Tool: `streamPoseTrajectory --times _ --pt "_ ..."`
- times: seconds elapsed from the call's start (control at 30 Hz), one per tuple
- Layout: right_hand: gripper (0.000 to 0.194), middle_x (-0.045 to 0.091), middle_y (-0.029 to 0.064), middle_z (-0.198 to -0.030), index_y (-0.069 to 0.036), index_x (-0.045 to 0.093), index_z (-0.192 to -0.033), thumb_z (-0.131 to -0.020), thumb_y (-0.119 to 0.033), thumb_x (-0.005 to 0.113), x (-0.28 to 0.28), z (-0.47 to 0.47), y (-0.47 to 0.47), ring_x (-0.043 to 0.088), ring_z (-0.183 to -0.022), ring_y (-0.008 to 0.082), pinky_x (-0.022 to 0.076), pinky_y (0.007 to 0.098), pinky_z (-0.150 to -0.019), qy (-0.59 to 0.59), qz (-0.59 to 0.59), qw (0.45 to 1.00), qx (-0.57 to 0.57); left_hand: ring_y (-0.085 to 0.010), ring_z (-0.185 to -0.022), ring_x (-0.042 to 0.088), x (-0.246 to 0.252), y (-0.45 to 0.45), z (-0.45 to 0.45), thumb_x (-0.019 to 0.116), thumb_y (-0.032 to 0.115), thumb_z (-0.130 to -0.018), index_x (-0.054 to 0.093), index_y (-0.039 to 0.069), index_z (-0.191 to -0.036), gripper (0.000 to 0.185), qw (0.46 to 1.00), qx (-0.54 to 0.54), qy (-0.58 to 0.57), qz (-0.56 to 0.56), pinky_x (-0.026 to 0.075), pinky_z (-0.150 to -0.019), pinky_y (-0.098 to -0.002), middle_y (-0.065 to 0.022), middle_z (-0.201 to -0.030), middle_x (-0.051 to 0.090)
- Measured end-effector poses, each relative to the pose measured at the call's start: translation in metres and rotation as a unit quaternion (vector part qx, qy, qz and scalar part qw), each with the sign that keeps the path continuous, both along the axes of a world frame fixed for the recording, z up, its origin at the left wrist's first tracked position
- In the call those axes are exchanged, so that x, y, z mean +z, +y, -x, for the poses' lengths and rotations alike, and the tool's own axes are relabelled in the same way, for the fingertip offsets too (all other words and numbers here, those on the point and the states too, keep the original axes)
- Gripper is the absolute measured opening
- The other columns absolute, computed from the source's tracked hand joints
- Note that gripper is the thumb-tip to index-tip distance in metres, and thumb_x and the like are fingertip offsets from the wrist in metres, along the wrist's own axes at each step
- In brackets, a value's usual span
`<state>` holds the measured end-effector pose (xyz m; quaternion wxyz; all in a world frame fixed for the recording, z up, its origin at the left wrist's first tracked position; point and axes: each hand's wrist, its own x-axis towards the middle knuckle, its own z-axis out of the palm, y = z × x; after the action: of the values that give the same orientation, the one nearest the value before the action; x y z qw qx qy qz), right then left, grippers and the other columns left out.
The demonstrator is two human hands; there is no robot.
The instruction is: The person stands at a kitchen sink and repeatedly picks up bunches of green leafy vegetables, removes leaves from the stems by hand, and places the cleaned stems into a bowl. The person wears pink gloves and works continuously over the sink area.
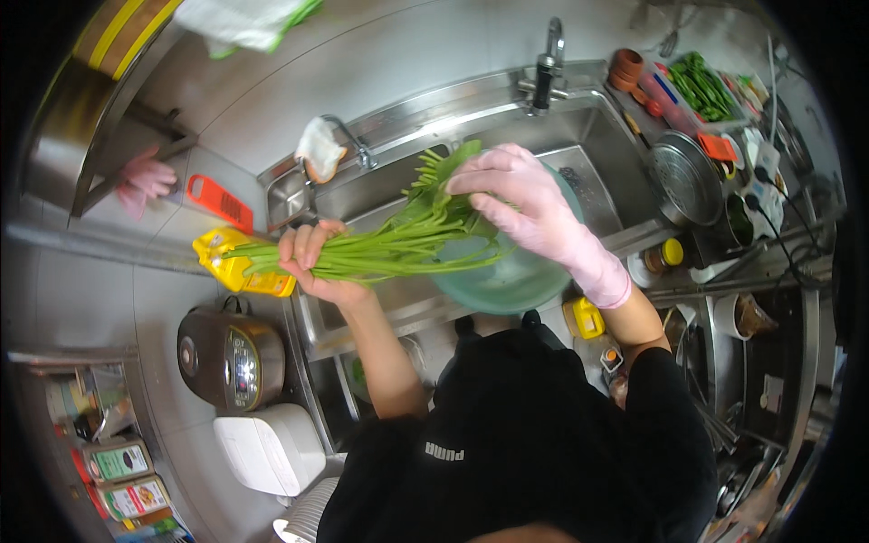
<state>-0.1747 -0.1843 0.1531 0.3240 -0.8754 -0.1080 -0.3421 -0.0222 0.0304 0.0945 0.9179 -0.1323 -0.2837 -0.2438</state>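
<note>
A bunch of long-stemmed leafy greens (380,252) lies across the picture above the sink. My bare left hand (319,261) is closed around its stems near their cut ends. My right hand (523,203), in a pink glove, is at the leafy end with its fingers bent against the leaves; whether it grips them is not clear. Below that hand a translucent green basin (506,288) sits over the sink's front edge. The steel sink (590,190) has a black-bodied faucet (545,78) at the back and a smaller faucet (360,153) to its left, a white cloth (320,151) beside it.
A yellow jug (227,261) and an orange grater (220,202) are left of the sink, with a rice cooker (231,360) below. Right of it are a steel strainer (684,178), a container of green peppers (703,85) and a yellow-lidded jar (664,256).
</note>
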Motion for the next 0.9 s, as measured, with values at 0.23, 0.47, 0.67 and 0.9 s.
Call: streamPoseTrajectory --times 0.23,0.47,0.67,0.9 --pt "0.025 0.064 0.0061 -0.106 -0.01 0.068 -0.108 -0.089 -0.024 0.061 -0.006 0.004 -0.005 0.053 -0.108 0.0261 0.0351 0.0394 -0.1 0.095 -0.039 0.992 0.067 -0.0076 -0.07 0.05 0.003 -0.038 0.007 0.059 0.02 -0.095 0.052 0.016 -0.09 0.01 0.984 -0.137 -0.114 0.014 0.032 -0.106 -0.0421 0.0061 -0.071 0.045" --pt "0.018 0.064 0.0039 -0.094 -0.009 0.069 -0.093 -0.087 -0.024 0.061 -0.002 -0.003 -0.003 0.056 -0.1 0.0228 0.0377 0.0368 -0.091 0.097 0.044 0.99 0.095 -0.0086 -0.067 0.053 0.011 -0.046 0.009 0.06 0.017 -0.094 0.054 0.015 -0.087 0.009 0.97 -0.138 -0.197 -0.041 0.034 -0.104 -0.0407 0.0048 -0.068 0.048" --pt "0.011 0.063 0.0054 -0.083 -0.009 0.065 -0.079 -0.077 -0.02 0.063 -0.003 -0.014 0.0 0.058 -0.088 0.0249 0.0417 0.037 -0.084 0.081 0.137 0.987 0.029 -0.0081 -0.069 0.053 0.01 -0.042 0.007 0.061 0.017 -0.093 0.054 0.015 -0.088 0.009 0.957 -0.118 -0.255 -0.075 0.034 -0.104 -0.0417 0.0053 -0.068 0.048" --pt "0.007 0.061 0.0051 -0.085 -0.003 0.062 -0.088 -0.086 -0.009 0.06 -0.008 -0.024 -0.016 0.058 -0.087 0.0149 0.0465 0.028 -0.079 0.177 -0.248 0.953 0.01 -0.0101 -0.072 0.051 -0.005 -0.038 -0.002 0.06 0.021 -0.094 0.055 0.017 -0.091 0.008 0.981 -0.122 -0.151 -0.025 0.032 -0.106 -0.0454 0.0055 -0.07 0.047"
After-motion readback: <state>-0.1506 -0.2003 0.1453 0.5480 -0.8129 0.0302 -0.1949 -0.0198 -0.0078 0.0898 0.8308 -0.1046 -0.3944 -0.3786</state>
